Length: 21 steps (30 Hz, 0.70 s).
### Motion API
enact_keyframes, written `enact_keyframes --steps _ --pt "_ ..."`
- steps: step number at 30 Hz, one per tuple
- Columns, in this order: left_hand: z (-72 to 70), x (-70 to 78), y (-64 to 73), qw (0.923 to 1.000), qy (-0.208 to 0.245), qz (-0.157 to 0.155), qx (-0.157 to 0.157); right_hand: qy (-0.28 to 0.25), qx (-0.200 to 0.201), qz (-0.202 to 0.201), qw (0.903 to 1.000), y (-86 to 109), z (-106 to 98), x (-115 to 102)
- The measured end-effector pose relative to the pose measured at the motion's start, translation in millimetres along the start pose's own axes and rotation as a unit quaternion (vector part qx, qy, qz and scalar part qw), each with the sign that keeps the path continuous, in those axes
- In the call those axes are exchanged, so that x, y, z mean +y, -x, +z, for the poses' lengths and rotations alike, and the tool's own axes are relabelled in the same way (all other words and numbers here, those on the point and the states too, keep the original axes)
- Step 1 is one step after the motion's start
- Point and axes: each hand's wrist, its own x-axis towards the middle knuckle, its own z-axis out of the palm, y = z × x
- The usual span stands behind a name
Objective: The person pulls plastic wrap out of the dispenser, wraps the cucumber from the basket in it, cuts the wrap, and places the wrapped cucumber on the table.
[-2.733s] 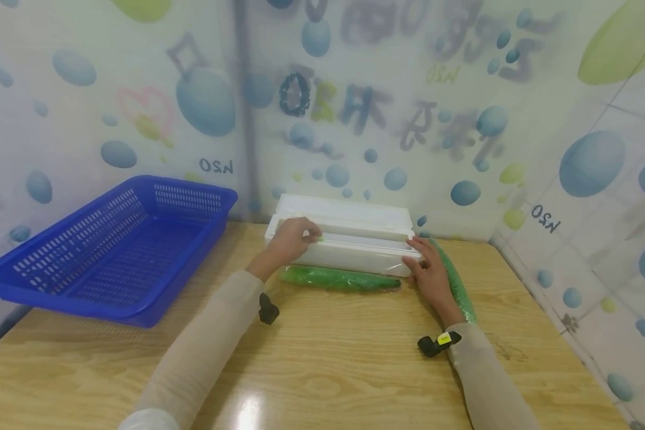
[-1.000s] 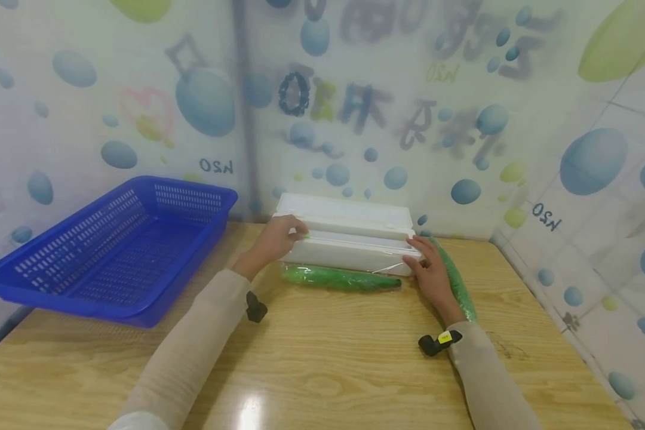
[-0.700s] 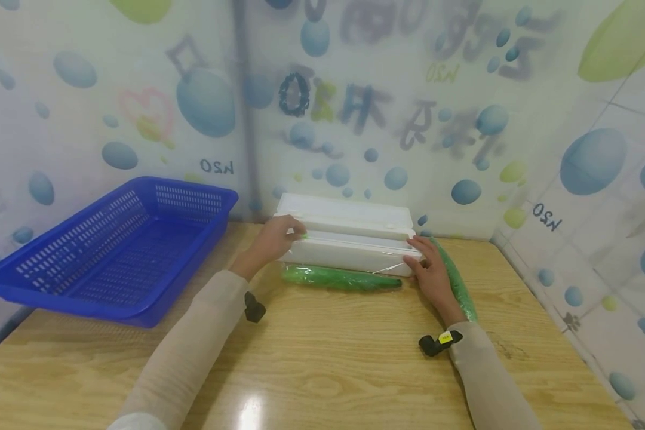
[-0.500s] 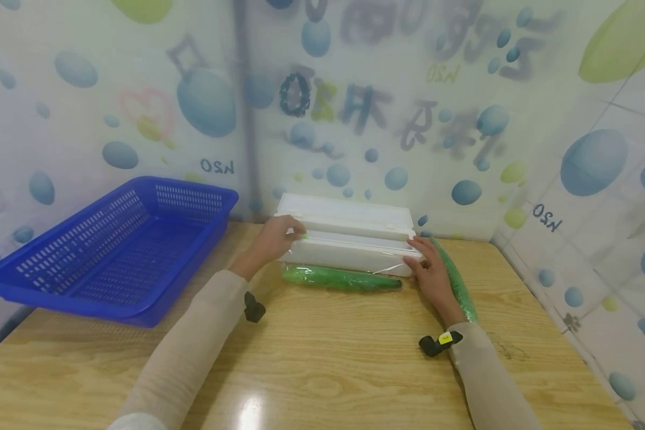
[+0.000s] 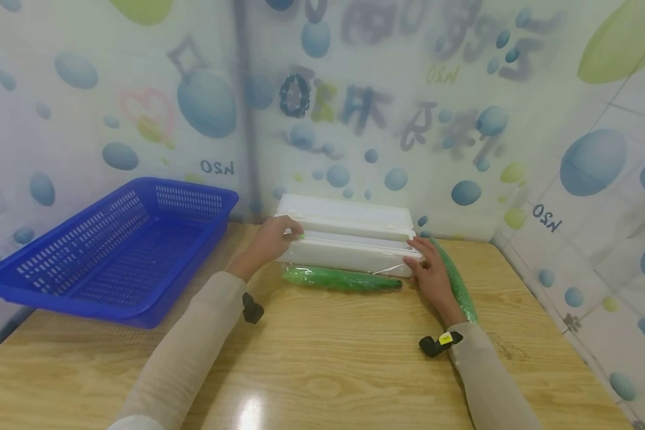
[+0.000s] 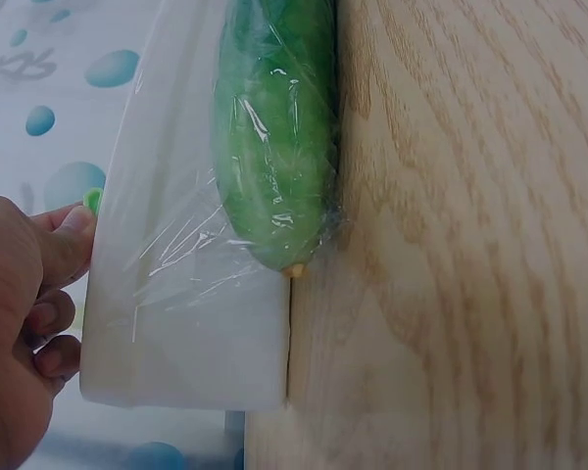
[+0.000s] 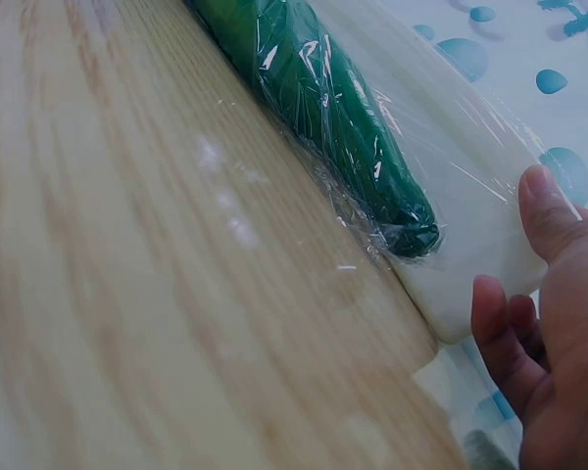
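A long white cling film dispenser (image 5: 349, 254) lies at the back of the table with its lid (image 5: 346, 209) tilted back. My left hand (image 5: 274, 237) is at its left end, pinching a small green slider (image 6: 93, 201) between thumb and finger on the dispenser's edge. At the other end my right hand (image 5: 432, 272) grips the dispenser, thumb (image 7: 547, 201) on its edge and fingers bent round the corner. Against the dispenser's front lies a cucumber (image 5: 341, 278) wrapped in clear film; film also spreads over the dispenser's front face.
A second green, film-wrapped cucumber (image 5: 458, 283) lies to the right, partly behind my right hand and forearm. On the left stands a blue slotted plastic basket (image 5: 193, 257). Patterned walls (image 5: 371, 155) rise close behind the dispenser and along the table's right side.
My left hand has slid leftward along the dispenser with the green slider, mostly before the last second, and barely since. The right hand and both cucumbers stay where they were.
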Motion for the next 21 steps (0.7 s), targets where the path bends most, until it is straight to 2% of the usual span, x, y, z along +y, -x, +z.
enact_keyframes --steps 7,21 --pt "-3.5 -1.5 2.5 0.9999 0.013 -0.002 0.003 0.01 -0.003 0.001 0.9999 -0.1 0 -2" --pt "-10.9 -5.3 6.8 0.9999 -0.005 -0.013 0.005 -0.005 -0.001 0.003 1.0 0.5 1 -2"
